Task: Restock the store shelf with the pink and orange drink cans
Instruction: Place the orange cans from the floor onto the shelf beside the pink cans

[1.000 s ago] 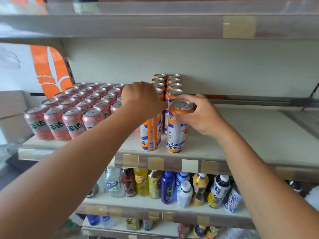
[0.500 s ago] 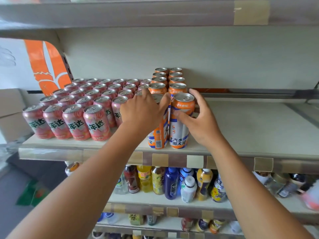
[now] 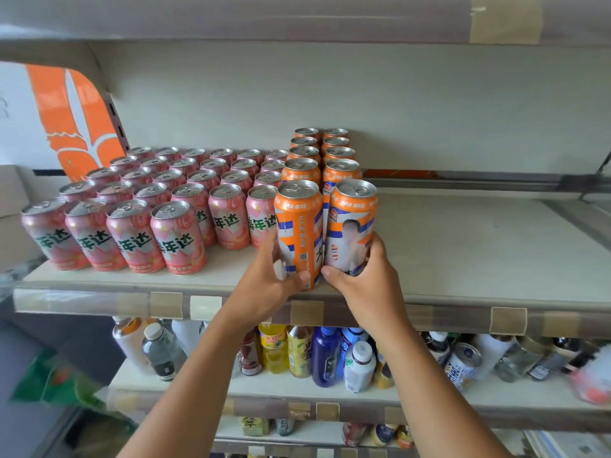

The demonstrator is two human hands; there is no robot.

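Note:
Two tall orange cans stand side by side at the front edge of the shelf (image 3: 463, 259). My left hand (image 3: 269, 285) grips the base of the left orange can (image 3: 299, 226). My right hand (image 3: 367, 279) grips the base of the right orange can (image 3: 352, 223). Behind them two rows of orange cans (image 3: 322, 160) run to the back wall. To the left stands a block of several rows of pink cans (image 3: 172, 200), upright and close together.
The shelf right of the orange cans is bare up to a metal rail (image 3: 496, 180) at the back. A shelf (image 3: 330, 14) hangs overhead. Mixed bottles (image 3: 325, 358) fill the shelf below. An orange and white panel (image 3: 76, 120) stands at the left.
Both hands have slid down from the can tops and sides to the cans' bases at the shelf's front edge. The view has shifted slightly, and the two front cans now stand fully visible.

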